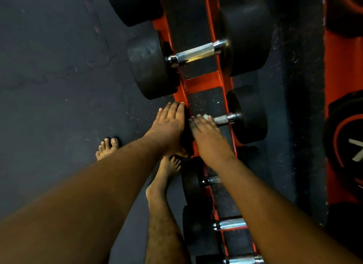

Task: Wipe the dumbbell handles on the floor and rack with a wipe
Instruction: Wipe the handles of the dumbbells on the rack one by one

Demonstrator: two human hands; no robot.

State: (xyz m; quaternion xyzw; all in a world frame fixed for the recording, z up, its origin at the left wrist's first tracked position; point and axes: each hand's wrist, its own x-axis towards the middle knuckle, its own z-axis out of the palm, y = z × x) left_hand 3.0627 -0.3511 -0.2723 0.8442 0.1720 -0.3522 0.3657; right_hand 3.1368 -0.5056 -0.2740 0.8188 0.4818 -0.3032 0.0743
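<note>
Right hand curls its fingers, pinching a white wipe round the knurled steel dumbbell handle on the orange rack; left hand, fingers pressed flat, steadies the black weight; best twist along the full grip

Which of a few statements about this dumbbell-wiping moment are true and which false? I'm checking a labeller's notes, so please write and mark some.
1. The right hand lies over the handle of a dumbbell on the orange rack. True.
2. The left hand grips the handle of the larger dumbbell. False: it rests on the near weight head of the dumbbell being wiped; the larger handle is untouched.
3. A bit of white wipe shows at the right fingertips. True.
4. The person wears shoes. False: both feet are bare.
5. All rack slots in view are empty. False: several dumbbells sit on it.
</note>
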